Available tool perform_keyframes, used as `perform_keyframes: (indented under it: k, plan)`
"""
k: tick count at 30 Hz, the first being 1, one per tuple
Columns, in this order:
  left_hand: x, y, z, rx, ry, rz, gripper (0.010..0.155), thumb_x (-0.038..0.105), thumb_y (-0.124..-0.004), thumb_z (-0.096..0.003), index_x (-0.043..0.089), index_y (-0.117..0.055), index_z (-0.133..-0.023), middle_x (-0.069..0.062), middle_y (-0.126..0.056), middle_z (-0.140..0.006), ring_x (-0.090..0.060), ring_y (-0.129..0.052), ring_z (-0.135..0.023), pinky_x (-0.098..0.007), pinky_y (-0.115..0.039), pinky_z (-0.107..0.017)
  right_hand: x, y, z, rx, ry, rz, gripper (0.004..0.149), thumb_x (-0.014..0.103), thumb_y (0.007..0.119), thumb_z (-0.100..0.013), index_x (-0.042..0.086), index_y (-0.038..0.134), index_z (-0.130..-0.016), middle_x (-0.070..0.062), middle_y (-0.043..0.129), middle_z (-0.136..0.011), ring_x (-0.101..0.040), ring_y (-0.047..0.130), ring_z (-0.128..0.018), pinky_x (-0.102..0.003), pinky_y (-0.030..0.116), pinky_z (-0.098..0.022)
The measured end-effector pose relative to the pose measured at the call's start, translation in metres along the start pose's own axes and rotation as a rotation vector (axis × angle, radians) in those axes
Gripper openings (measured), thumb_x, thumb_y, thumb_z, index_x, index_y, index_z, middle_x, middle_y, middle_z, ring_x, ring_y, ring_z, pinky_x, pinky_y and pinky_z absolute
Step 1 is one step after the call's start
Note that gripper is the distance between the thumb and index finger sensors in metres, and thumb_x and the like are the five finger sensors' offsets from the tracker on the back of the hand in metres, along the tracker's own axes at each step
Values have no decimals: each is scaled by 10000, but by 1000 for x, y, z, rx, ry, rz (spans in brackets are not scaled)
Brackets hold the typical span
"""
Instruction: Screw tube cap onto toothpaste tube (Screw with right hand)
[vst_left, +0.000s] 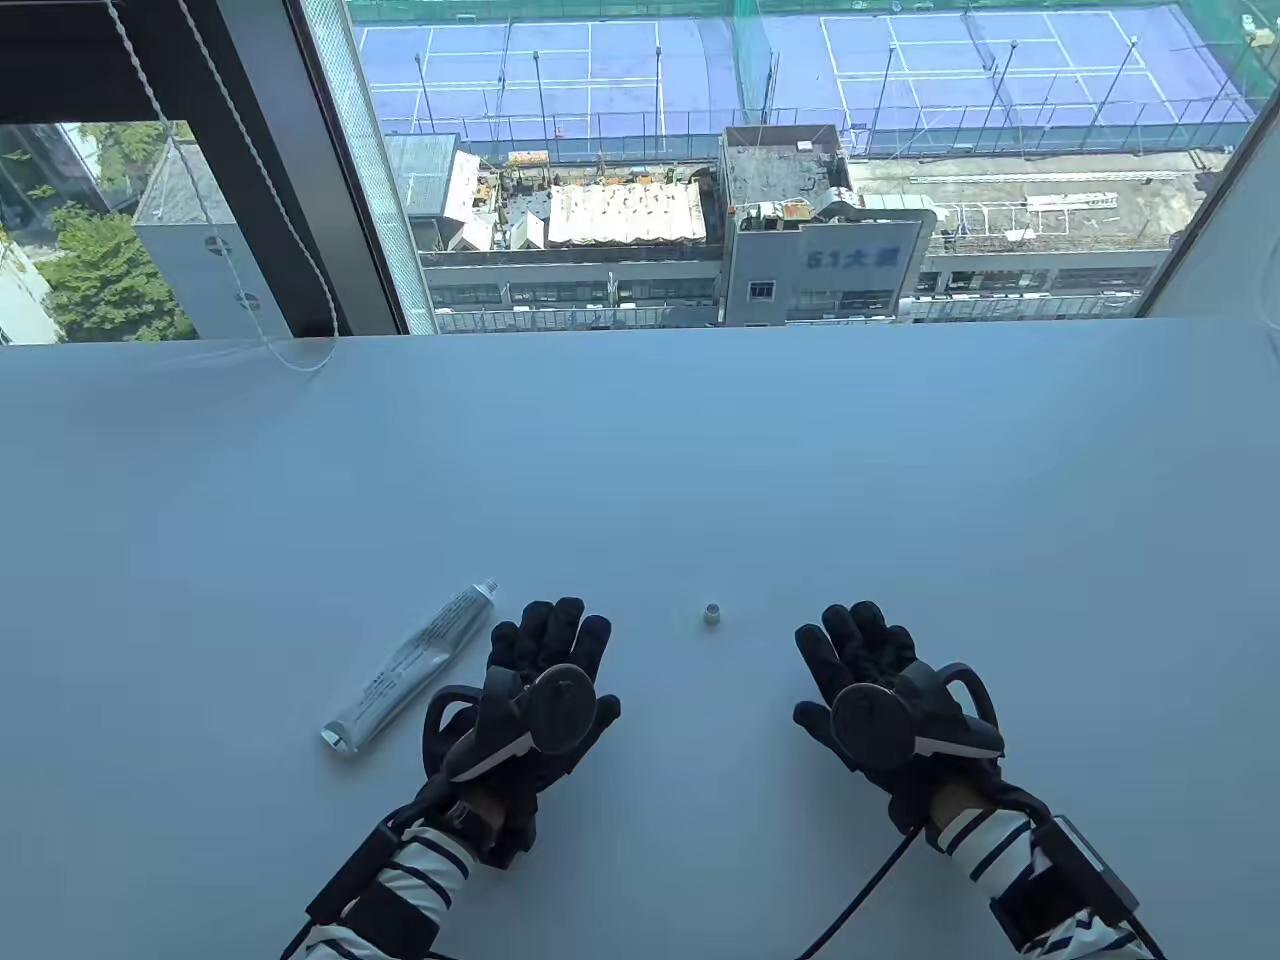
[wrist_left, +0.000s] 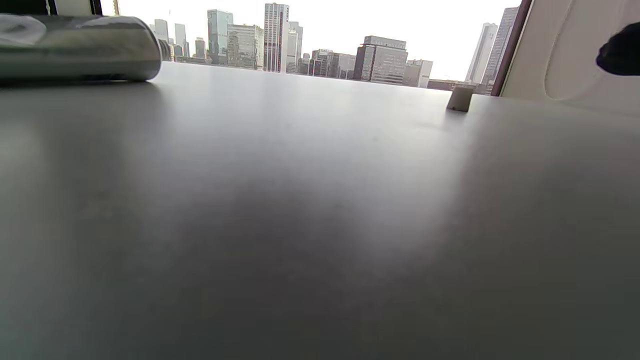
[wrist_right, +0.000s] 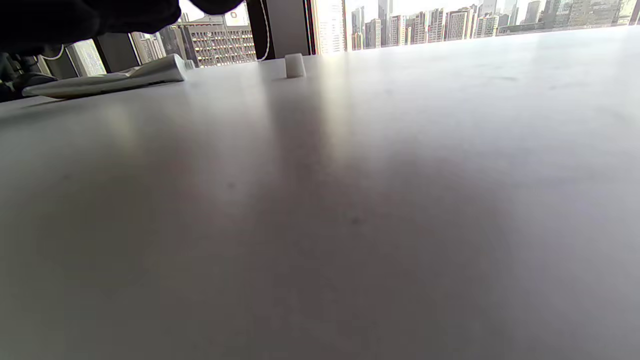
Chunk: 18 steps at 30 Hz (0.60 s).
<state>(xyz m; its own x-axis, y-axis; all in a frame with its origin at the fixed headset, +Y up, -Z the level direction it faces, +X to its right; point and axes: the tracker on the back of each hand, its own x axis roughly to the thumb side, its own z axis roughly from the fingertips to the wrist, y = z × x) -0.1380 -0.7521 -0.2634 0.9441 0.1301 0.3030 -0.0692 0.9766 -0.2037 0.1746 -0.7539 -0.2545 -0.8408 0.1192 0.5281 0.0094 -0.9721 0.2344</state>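
The cap (vst_left: 712, 615) stands alone on the white tabletop (vst_left: 640, 470), between the two hands and a little farther out than their fingertips, touching neither. It is nearer the right hand (vst_left: 880, 700) than the left hand (vst_left: 545, 690), off the right hand's thumb side. It is a small pale grey cylinder, upright; in the left wrist view (wrist_left: 460, 98) it looks slightly tapered.

The tube (vst_left: 410, 665) lies flat just beside the left hand, on its outer side, close to the fingers (vst_left: 550, 630) but not touching them. It runs on a slant, its bare threaded nozzle pointing away and toward the cap, its crimped end nearest the person. It is silver-white with dark print along its side.

Both hands rest palm down on the tabletop, fingers stretched out and slightly spread, holding nothing. The right hand's fingers (vst_left: 860, 640) point away toward the window.
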Motion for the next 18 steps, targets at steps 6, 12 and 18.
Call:
perform_keyframes:
  k: [6,12,18]
  plan:
    - [1,0,0,-9,0,5,760,568,-539,-492,347,-150,-1106,-11,-115,-1228,-312,-159,-1169,-547,-150,-841,-1,1,0,6,16,2,722,420,439,-676,-22,117,-1147,-350,47,-1138,-611,57,-978,-691,205,-652]
    - [-9,14,0,31,48,16,712,513,-555,-520,328,-201,-1108,-50,-242,-1230,-324,-294,-1166,-540,-268,-846,-1,1,0,7,19,3,720,417,443,-676,-19,116,-1146,-349,48,-1139,-611,62,-980,-689,211,-654]
    - [-50,38,4,66,254,-34,648,440,-660,-550,249,-411,-1117,-124,-531,-1179,-378,-602,-1078,-541,-501,-795,-2,2,0,5,17,-2,719,416,448,-676,-18,120,-1147,-347,52,-1139,-612,65,-980,-689,213,-654]
